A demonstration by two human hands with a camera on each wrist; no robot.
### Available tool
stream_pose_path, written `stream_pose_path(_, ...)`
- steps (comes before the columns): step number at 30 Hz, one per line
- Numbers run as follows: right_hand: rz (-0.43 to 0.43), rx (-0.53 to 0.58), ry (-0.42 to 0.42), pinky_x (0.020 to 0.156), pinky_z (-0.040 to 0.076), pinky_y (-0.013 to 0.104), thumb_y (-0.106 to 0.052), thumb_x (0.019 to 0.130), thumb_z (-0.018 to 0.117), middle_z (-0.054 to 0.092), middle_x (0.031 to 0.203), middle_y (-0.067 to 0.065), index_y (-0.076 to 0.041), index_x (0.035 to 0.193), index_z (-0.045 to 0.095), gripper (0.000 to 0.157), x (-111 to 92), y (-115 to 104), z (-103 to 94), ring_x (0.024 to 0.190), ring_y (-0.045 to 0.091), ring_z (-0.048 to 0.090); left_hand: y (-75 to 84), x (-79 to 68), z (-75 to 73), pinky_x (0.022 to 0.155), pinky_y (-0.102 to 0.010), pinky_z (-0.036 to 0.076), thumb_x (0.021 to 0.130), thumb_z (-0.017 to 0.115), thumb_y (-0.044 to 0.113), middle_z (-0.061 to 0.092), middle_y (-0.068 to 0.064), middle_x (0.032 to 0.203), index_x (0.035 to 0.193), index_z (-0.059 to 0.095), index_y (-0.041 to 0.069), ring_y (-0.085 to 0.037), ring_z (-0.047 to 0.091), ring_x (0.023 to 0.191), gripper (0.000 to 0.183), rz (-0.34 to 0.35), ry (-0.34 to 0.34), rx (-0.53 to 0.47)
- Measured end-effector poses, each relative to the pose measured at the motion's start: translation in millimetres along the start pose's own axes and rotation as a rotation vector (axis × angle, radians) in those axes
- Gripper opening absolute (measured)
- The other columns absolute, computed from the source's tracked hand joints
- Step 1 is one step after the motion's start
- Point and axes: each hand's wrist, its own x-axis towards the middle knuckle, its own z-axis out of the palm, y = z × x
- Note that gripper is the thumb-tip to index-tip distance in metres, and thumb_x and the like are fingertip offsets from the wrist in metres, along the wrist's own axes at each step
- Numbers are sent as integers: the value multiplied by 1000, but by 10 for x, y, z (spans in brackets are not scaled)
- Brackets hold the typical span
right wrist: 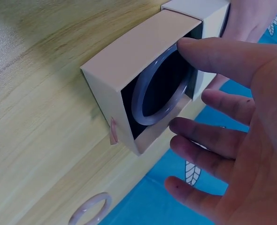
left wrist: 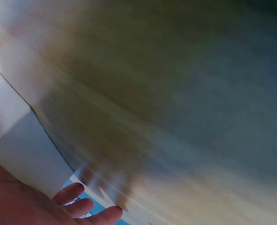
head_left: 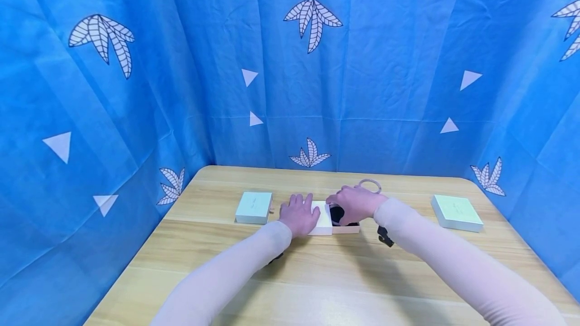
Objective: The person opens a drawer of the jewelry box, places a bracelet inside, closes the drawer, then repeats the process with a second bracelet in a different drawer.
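A small drawer box has its white sleeve point(head_left: 323, 220) on the left and its pink drawer point(right wrist: 143, 47) pulled out to the right. Inside the drawer, a pale lilac bangle point(right wrist: 145, 96) sits on a black lining. My left hand point(head_left: 299, 215) rests on the sleeve with fingers spread. Over the drawer is my right hand point(head_left: 355, 204), its thumb tip right at the bangle's edge and its other fingers apart and loosely extended in the right wrist view. Another lilac bangle point(head_left: 370, 185) lies on the table just beyond the right hand.
To the left stands a closed light blue box point(head_left: 255, 207) with a small ribbon tab. A pale green box point(head_left: 457, 211) lies at the far right of the wooden table point(head_left: 317, 286). Blue patterned curtains point(head_left: 385, 64) hang around the back and sides.
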Motion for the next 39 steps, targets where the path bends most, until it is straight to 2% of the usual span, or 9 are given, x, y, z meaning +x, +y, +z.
stream_pose_path(6, -25, 26, 19, 87, 55, 48, -29, 75, 86, 74, 113, 0, -18, 127, 67, 56, -36, 39, 18, 99, 20, 63, -4, -5, -7, 111, -59, 36, 104, 16, 55, 38, -14, 157, 160, 28, 19, -33, 32, 146, 68, -1, -2, -3)
stream_pose_path(11, -60, 93, 48, 86, 55, 43, -24, 74, 86, 74, 113, 3, -14, 126, 68, 56, -94, 104, 31, 98, 20, 65, -11, -1, -2, 110, -59, 36, 105, 19, 53, 38, -15, 156, 160, 28, 18, -33, 31, 147, 66, 7, 3, -21)
stream_pose_path(15, -35, 125, 49, 80, 54, 37, -26, 73, 86, 73, 112, 3, -15, 130, 66, 61, -132, 178, 69, 92, 16, 63, -15, 7, 8, 110, -59, 37, 105, 19, 53, 38, -14, 156, 160, 28, 18, -33, 32, 146, 66, 11, 7, -27)
stream_pose_path(19, -12, 120, 51, 76, 54, 38, -29, 69, 88, 72, 108, 5, -14, 133, 64, 69, -177, 233, 101, 86, 15, 62, -8, 1, 0, 110, -59, 36, 104, 18, 53, 38, -14, 156, 160, 29, 18, -33, 32, 146, 67, 10, 6, -26)
stream_pose_path(25, 6, 133, 53, 88, 55, 47, -31, 68, 90, 71, 120, 9, -12, 137, 61, 77, -257, 280, 119, 98, 23, 68, 1, -15, -14, 111, -59, 35, 104, 17, 55, 38, -14, 157, 160, 28, 18, -33, 31, 147, 68, 7, -3, -27)
stream_pose_path(29, 32, 156, 53, 94, 53, 52, -30, 68, 90, 68, 129, 12, -11, 139, 59, 80, -313, 302, 122, 111, 30, 64, -1, -17, -6, 111, -59, 35, 104, 17, 54, 38, -14, 157, 160, 29, 18, -33, 31, 147, 68, 7, -1, -32)
stream_pose_path(33, 46, 177, 66, 97, 51, 54, -29, 66, 92, 65, 133, 12, -10, 140, 59, 82, -350, 338, 149, 119, 34, 60, -9, -9, 5, 110, -59, 35, 103, 16, 55, 38, -15, 157, 160, 28, 18, -34, 31, 146, 68, 9, 4, -29)
stream_pose_path(39, 63, 225, 55, 97, 52, 51, -28, 65, 93, 63, 134, 13, -10, 142, 57, 88, -368, 398, 209, 121, 34, 58, -16, -3, 8, 111, -59, 35, 103, 15, 55, 37, -14, 157, 160, 27, 19, -33, 31, 147, 69, 8, 5, -28)
